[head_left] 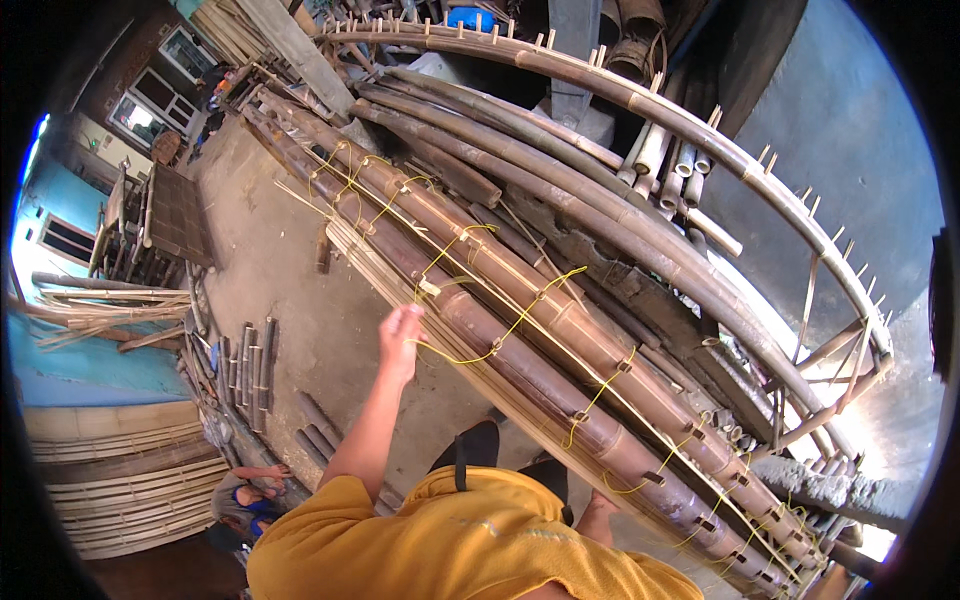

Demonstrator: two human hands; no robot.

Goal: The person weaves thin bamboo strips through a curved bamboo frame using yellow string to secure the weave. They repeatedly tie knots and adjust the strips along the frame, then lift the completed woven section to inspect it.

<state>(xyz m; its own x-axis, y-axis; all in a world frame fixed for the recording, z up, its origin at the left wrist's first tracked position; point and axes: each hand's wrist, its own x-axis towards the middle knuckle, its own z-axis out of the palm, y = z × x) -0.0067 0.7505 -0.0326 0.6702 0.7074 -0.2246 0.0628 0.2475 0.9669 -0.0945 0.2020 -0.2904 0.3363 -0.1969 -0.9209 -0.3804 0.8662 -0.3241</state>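
Note:
My left hand (402, 326) is raised beside the near bamboo pole, its fingers pinched together at the loose end of a yellow cord (452, 358). That cord runs from the hand to a slot in the near dark bamboo pole (520, 365). A second, lighter bamboo pole (570, 325) lies alongside it, and yellow cords cross between the two at several slots. A bundle of thin bamboo strips (385, 275) lies along the near pole's close side. Of my right hand (597, 517), only a small part shows low between my shirt and the strips; its fingers are hidden.
A curved bamboo frame with upright pegs (690, 125) arches behind the poles, above more long bamboo (560, 160). Cut bamboo lengths (258, 370) rest on the floor at left. Another person (245, 497) is at lower left, near slatted bamboo (130, 480).

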